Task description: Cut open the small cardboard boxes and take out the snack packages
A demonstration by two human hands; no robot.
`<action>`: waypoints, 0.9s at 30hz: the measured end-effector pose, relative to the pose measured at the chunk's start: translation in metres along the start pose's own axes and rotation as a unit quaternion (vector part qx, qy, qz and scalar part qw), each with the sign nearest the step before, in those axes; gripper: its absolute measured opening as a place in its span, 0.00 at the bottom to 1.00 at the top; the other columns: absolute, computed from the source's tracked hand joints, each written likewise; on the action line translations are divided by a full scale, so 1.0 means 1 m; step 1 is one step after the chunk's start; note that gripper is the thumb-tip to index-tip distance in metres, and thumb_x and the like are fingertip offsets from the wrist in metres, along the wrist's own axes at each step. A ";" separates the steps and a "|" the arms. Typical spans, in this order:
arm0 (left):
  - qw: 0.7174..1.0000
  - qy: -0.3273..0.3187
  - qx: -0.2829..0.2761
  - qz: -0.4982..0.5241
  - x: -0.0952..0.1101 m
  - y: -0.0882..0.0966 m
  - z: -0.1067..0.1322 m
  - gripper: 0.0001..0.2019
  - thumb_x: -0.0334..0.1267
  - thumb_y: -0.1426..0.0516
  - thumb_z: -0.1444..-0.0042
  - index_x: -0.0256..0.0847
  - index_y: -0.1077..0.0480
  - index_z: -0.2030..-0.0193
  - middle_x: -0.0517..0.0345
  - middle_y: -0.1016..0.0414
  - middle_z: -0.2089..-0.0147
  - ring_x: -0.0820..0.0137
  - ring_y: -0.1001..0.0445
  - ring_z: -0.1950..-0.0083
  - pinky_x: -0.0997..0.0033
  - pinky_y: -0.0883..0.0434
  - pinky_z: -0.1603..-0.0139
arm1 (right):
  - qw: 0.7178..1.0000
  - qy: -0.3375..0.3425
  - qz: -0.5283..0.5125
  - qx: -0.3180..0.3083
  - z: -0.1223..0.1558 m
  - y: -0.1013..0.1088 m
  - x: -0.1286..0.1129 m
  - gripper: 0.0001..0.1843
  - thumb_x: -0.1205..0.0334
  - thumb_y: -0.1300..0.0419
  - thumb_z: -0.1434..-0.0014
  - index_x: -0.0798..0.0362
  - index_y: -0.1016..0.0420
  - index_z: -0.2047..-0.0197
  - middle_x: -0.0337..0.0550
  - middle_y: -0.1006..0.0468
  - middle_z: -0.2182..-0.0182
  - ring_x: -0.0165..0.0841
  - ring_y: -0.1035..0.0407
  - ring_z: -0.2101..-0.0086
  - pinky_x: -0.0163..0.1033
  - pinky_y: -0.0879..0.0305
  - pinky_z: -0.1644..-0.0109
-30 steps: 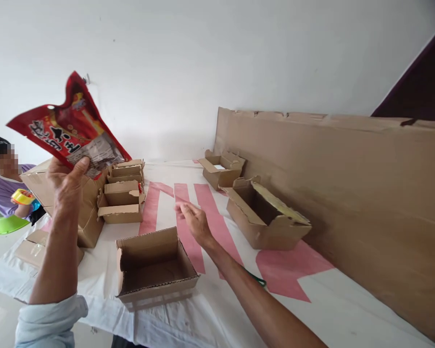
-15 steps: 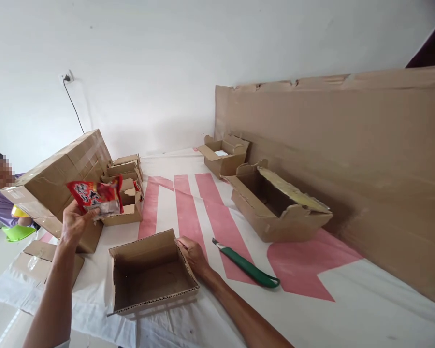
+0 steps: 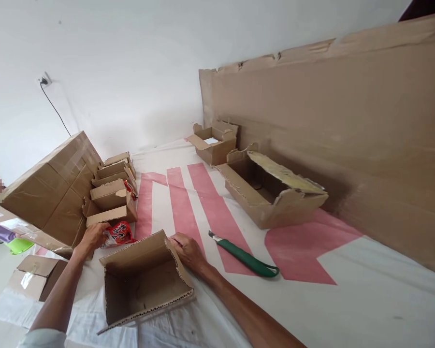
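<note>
My left hand (image 3: 92,237) grips a red snack packet (image 3: 119,233), now low on the white sheet just left of an open, empty cardboard box (image 3: 145,280). The fingers of my right hand (image 3: 184,249) rest on that box's far right corner, and the box is tipped up on its near side. A green-handled utility knife (image 3: 244,255) lies on the sheet to the right of my right hand, apart from it.
A large taped carton (image 3: 45,193) stands at the left, with several small folded boxes (image 3: 112,186) beside it. Two open boxes (image 3: 270,191) sit along a tall cardboard sheet (image 3: 329,140) on the right. A person is partly visible at the left edge.
My left hand brought the red packet down from head height to the sheet beside the box. My right hand moved onto the box's corner, and the box tilted.
</note>
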State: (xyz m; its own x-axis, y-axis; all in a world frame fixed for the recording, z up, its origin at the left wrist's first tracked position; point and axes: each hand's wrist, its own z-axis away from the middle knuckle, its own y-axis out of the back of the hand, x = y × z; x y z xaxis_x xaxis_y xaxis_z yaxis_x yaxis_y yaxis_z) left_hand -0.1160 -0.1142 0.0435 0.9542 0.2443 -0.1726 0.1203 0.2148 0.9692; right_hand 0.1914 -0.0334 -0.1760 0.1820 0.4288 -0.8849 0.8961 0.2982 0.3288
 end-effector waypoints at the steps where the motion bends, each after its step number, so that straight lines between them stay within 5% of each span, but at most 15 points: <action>1: 1.000 0.002 0.000 -0.010 0.001 -0.002 -0.006 0.22 0.25 0.40 0.46 0.48 0.17 0.47 0.51 0.13 0.48 0.54 0.19 0.41 0.65 0.27 0.44 | 1.000 0.001 0.004 0.001 0.000 0.000 0.000 0.19 0.54 0.48 0.30 0.49 0.32 0.73 0.41 0.25 0.71 0.33 0.35 0.70 0.38 0.43 0.63; 10: 0.987 0.064 0.107 -0.106 0.009 -0.010 -0.030 0.21 0.30 0.42 0.36 0.45 0.22 0.37 0.39 0.18 0.40 0.46 0.23 0.36 0.48 0.31 0.36 | 0.999 0.006 0.035 0.008 -0.005 -0.002 -0.002 0.16 0.61 0.48 0.31 0.49 0.32 0.72 0.42 0.24 0.71 0.33 0.36 0.69 0.39 0.46 0.62; 14: 0.971 0.102 0.174 -0.130 0.013 -0.020 -0.019 0.23 0.35 0.42 0.33 0.39 0.29 0.32 0.34 0.26 0.35 0.44 0.28 0.34 0.50 0.28 0.41 | 0.999 0.006 0.043 0.004 -0.006 -0.003 -0.002 0.15 0.63 0.48 0.31 0.50 0.31 0.71 0.42 0.23 0.70 0.33 0.34 0.68 0.38 0.46 0.62; 18: 0.961 0.117 0.231 -0.099 0.015 -0.040 -0.008 0.16 0.39 0.39 0.32 0.37 0.26 0.41 0.39 0.24 0.43 0.50 0.23 0.42 0.60 0.26 0.49 | 0.999 0.007 0.047 0.001 -0.007 -0.003 -0.003 0.15 0.64 0.48 0.32 0.50 0.30 0.71 0.42 0.23 0.69 0.33 0.34 0.68 0.38 0.46 0.61; 27: 0.976 0.172 0.124 0.044 0.022 -0.082 -0.016 0.16 0.48 0.40 0.29 0.44 0.29 0.40 0.50 0.14 0.53 0.56 0.15 0.51 0.68 0.32 0.62 | 0.999 0.008 0.053 0.003 -0.006 -0.003 -0.003 0.15 0.65 0.49 0.32 0.49 0.32 0.72 0.41 0.24 0.70 0.33 0.35 0.68 0.38 0.46 0.62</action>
State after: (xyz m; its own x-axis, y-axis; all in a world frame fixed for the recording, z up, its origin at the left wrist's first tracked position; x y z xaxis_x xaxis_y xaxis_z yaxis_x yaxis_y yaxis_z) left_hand -0.1094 -0.1117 -0.0428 0.8202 0.5644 -0.0934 0.1451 -0.0472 0.9883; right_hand 0.1859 -0.0300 -0.1725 0.2699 0.4722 -0.8392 0.8744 0.2448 0.4190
